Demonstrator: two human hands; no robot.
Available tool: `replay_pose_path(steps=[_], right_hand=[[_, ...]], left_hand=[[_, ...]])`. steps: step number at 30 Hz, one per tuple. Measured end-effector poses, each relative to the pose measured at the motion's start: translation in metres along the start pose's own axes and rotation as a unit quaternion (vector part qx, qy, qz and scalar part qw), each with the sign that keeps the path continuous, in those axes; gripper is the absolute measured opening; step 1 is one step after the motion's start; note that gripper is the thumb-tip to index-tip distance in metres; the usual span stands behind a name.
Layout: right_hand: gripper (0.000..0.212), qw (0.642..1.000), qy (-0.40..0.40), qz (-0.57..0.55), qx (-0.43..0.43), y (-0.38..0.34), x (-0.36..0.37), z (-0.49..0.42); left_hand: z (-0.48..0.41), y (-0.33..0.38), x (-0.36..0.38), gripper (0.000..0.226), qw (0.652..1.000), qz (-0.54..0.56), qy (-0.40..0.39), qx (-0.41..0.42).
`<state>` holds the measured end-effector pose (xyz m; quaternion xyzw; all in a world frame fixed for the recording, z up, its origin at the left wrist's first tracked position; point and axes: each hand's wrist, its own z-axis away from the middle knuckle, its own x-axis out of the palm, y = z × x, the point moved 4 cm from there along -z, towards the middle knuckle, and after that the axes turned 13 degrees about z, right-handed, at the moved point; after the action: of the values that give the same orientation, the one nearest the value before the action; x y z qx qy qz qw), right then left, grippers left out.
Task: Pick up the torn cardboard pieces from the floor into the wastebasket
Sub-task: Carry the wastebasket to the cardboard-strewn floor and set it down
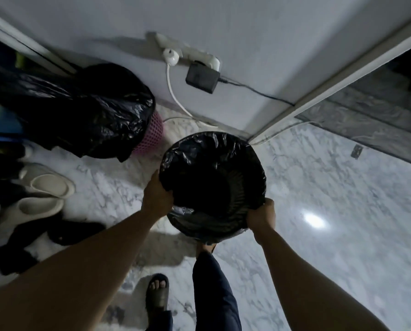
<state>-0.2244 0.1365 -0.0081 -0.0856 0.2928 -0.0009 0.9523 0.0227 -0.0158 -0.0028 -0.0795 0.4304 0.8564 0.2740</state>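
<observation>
Black-lined wastebasket (213, 163) gripped by left hand (157, 196) and right hand (261, 215).

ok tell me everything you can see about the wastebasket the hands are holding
The wastebasket is round, lined with a crinkled glossy black plastic bag folded over its rim. Ribbed slatted walls show faintly inside; the bottom is too dark to tell any contents. It is seen from above, mouth up, near the wall corner over the marble floor. The left hand grips its left rim, the right hand its near right rim.
</observation>
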Motion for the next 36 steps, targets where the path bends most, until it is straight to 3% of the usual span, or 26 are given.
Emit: replay_pose_path(steps=[2,5,12,17,20,24,29,36], right_hand=[[0.029,1.0,0.009,-0.006,-0.021,0.0,-0.017,0.056],[0.043,0.998,0.021,-0.009,-0.051,0.012,-0.026,0.115],[0.069,0.984,0.06,-0.035,-0.162,0.052,-0.061,0.274],[0.078,0.963,0.138,-0.098,-0.209,0.12,-0.08,0.396],[0.078,0.958,0.177,-0.136,-0.18,0.181,-0.083,0.44],[0.095,0.957,0.186,-0.197,-0.101,0.282,-0.076,0.469],[0.087,0.946,0.205,-0.251,-0.011,0.403,-0.067,0.492],[0.074,0.87,0.22,-0.413,0.153,0.627,-0.054,0.525]], left_hand=[[0.04,0.027,-0.033,0.071,0.996,-0.005,-0.035,0.079],[0.093,0.048,-0.065,0.085,0.99,0.004,-0.07,0.124],[0.195,0.049,-0.133,0.098,0.988,-0.12,-0.061,0.08],[0.299,0.084,-0.146,0.085,0.973,-0.173,-0.067,0.135],[0.357,0.086,-0.132,0.083,0.963,-0.192,-0.103,0.161],[0.421,0.077,-0.089,0.083,0.942,-0.219,-0.162,0.197],[0.489,0.059,-0.017,0.083,0.9,-0.278,-0.242,0.235],[0.641,0.003,0.155,0.084,0.807,-0.37,-0.371,0.272]])
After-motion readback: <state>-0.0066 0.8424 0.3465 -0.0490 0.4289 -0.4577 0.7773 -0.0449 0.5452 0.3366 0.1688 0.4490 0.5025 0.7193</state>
